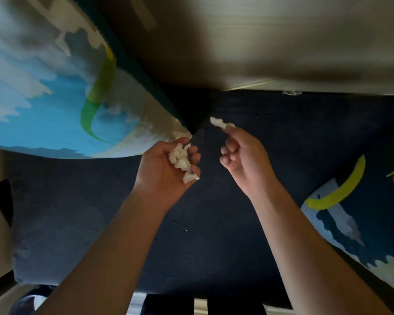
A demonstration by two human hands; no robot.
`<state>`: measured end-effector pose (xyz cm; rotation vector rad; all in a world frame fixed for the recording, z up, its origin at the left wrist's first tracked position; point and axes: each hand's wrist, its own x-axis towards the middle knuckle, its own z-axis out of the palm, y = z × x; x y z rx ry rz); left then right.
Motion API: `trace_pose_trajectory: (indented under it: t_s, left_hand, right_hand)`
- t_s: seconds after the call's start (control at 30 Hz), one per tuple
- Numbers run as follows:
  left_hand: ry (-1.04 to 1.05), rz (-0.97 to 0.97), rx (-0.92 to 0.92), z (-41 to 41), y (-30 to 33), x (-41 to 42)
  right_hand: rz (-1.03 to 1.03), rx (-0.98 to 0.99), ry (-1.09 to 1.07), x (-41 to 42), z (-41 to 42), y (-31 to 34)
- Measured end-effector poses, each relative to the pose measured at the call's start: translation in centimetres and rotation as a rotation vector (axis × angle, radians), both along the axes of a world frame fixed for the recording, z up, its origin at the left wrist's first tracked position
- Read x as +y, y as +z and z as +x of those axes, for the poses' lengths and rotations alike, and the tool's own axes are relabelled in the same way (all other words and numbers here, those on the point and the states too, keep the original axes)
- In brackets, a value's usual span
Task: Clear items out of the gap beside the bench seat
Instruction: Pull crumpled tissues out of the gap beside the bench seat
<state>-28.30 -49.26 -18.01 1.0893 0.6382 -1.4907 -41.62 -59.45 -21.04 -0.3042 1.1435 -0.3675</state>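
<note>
My left hand (166, 164) is cupped palm-up over the dark navy bench seat (191, 235), closed on a clump of white fluffy bits (182, 161). My right hand (243, 153) is just to its right, pinching one more white fluffy piece (220, 123) between fingertips and thumb. Both hands hover in front of the dark gap (192, 110) where the seat meets the wall and the cushion. Another small white scrap (290, 92) lies along the seat's back edge under the wall.
A large blue, white and green patterned cushion (62, 98) leans at the left beside the gap. A beige wall panel (282, 42) rises behind the seat. A dark patterned cushion (362, 212) lies at the right. The seat's front edge runs along the bottom.
</note>
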Motion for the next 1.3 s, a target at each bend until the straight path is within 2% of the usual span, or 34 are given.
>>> trace_pose_trajectory:
  t_s: [0.13,0.33,0.4,0.5,0.6,0.67,0.73,0.77,0.8,0.83,0.87,0.97,1.0,1.07,1.2,1.3]
  left_hand:
    - [-0.037,-0.039,0.022,-1.5,0.0,-0.6]
    - [-0.085,-0.016,0.031,-3.8,-0.2,-1.8]
    - [-0.106,-0.020,0.035,-4.3,-0.2,-2.2]
    - [-0.115,-0.036,0.039,-4.9,0.0,-3.0]
    - [-0.193,-0.045,0.000,-5.7,0.1,-4.1]
    - [-0.256,-0.011,-0.019,-6.1,0.0,-4.8]
    - [-0.286,0.056,-0.028,-6.2,-0.3,-5.6]
    - [-0.279,0.089,-0.026,-6.2,-0.5,-6.0]
    - [-0.251,0.108,-0.017,-6.1,-0.7,-6.5]
    - [-0.209,0.111,0.002,-5.9,-0.9,-7.0]
    - [-0.167,0.101,0.029,-5.7,-1.0,-7.5]
    - [-0.075,0.061,0.115,-4.8,-1.2,-8.6]
    - [-0.051,0.049,0.137,-4.5,-1.3,-8.8]
    - [-0.004,0.001,0.181,-4.3,-1.4,-9.2]
    - [0.122,-0.125,0.205,-4.2,-1.6,-9.8]
    - [0.121,-0.148,0.200,-4.4,-1.7,-9.9]
  right_hand:
    - [-0.359,0.212,0.214,4.4,-3.5,4.1]
    - [-1.183,0.603,0.652,7.3,-3.2,7.2]
    - [-1.311,0.673,0.701,6.7,-2.9,7.0]
    - [-1.380,0.755,0.805,5.5,-2.4,6.8]
    - [-1.358,0.865,1.001,3.7,-2.3,6.8]
    - [-1.246,0.875,1.218,2.5,-2.1,7.0]
    - [-1.179,0.775,1.334,1.2,-2.2,7.3]
    - [-1.102,0.656,1.335,0.1,-2.6,7.5]
    - [-0.954,0.503,1.252,-1.2,-3.0,7.7]
    - [-0.786,0.365,1.063,-2.8,-3.7,7.5]
    - [-0.679,0.334,0.861,-4.7,-4.5,6.8]
    - [-0.578,0.660,0.498,-11.0,-7.1,2.1]
    - [-0.516,0.738,0.459,-12.6,-7.7,0.3]
    - [-0.390,0.770,0.418,-14.7,-8.2,-2.7]
    - [-0.442,0.814,0.350,-16.4,-8.0,-5.9]
    - [-0.385,0.793,0.328,-16.6,-7.7,-6.6]
